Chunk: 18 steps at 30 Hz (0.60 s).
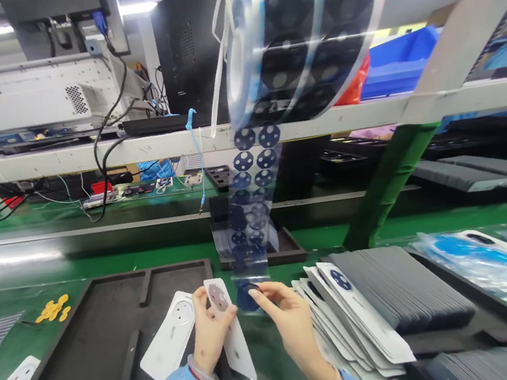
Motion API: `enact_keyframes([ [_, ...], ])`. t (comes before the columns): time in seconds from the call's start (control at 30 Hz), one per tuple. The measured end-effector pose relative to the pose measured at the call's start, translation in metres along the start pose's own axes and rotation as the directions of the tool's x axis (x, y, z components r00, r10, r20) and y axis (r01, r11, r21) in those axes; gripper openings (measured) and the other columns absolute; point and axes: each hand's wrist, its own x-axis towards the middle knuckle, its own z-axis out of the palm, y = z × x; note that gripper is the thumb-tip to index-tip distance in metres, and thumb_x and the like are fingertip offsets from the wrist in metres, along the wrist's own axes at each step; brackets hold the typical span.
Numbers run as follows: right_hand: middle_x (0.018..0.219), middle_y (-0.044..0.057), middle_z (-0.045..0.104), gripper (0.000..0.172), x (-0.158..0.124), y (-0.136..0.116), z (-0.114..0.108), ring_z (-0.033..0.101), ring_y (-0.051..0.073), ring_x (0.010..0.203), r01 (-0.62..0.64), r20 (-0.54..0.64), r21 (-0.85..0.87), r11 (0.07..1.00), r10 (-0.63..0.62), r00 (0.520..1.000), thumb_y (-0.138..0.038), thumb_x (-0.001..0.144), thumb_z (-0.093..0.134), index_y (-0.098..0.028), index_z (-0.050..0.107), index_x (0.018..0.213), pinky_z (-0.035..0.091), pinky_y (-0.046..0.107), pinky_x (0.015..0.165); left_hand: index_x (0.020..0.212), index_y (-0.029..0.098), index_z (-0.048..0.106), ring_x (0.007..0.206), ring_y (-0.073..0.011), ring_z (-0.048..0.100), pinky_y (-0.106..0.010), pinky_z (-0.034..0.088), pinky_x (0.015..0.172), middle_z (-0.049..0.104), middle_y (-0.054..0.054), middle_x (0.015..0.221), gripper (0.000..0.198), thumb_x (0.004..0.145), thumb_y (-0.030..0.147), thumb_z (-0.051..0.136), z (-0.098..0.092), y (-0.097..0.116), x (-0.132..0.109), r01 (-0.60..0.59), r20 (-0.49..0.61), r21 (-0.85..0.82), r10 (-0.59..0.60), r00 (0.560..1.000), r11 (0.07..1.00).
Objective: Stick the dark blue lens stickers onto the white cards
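Note:
My left hand (pixel 211 329) is closed around a white phone back panel (pixel 239 348), held tilted, with a round grey camera area near its top. Beneath that hand, another white back panel (pixel 168 336) leans across the black tray. My right hand (pixel 287 315) pinches a dark round sticker (pixel 252 288) at the lower end of a clear strip (pixel 256 205). That strip, printed with paired dark discs, hangs from a large roll (pixel 307 36) above. To the right of my right hand stands a fanned stack of white panels (pixel 352 308); the front one bears a dark round sticker.
A black tray (pixel 81 349) lies at left, with yellow pieces (pixel 53 309) beyond it. Grey panels (pixel 396 283) are packed in a tray at right, beside blue-and-clear plastic film (pixel 488 263). A white shelf beam (pixel 156 147) and a green post (pixel 390 182) cross the bench.

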Motion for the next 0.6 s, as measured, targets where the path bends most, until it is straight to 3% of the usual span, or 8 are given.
enact_keyframes([
  [0.13,0.073,0.004,0.07,0.03,-0.008,0.015,0.015,0.064,0.018,0.068,-0.124,0.02,0.061,0.99,0.123,0.992,-0.044,0.071,0.08,-0.018,0.071,0.081,0.053,0.03,0.066,0.118,0.027,0.033,0.097,-0.0245,0.067,-0.037,0.051,0.084,0.066,-0.006,0.106,0.065,0.073,0.04,0.077,0.003,0.004,-0.006,0.053,0.02,0.075,-0.054,0.998,0.996],
  [0.3,0.071,0.004,0.07,0.03,-0.015,0.015,0.023,0.063,0.019,0.066,-0.168,0.022,-0.001,0.986,0.168,0.986,-0.045,0.071,0.079,-0.016,0.071,0.078,0.052,0.03,0.064,0.124,0.023,0.039,0.11,-0.0242,0.062,-0.039,0.046,0.095,0.063,-0.009,0.118,0.041,0.09,0.041,0.054,0.002,0.0,-0.012,-0.044,0.068,0.084,0.038,0.997,0.996],
  [0.6,0.062,0.002,0.064,0.027,-0.028,0.012,0.029,0.053,0.014,0.056,-0.075,-0.074,-0.108,0.991,0.067,0.995,-0.043,0.073,0.076,-0.017,0.069,0.069,0.047,0.024,0.053,0.129,0.02,0.045,0.108,-0.0246,0.062,-0.037,0.048,0.091,0.062,-0.011,0.122,0.039,0.094,0.036,0.042,0.002,-0.004,-0.019,-0.105,0.026,0.099,0.103,0.994,0.989],
])
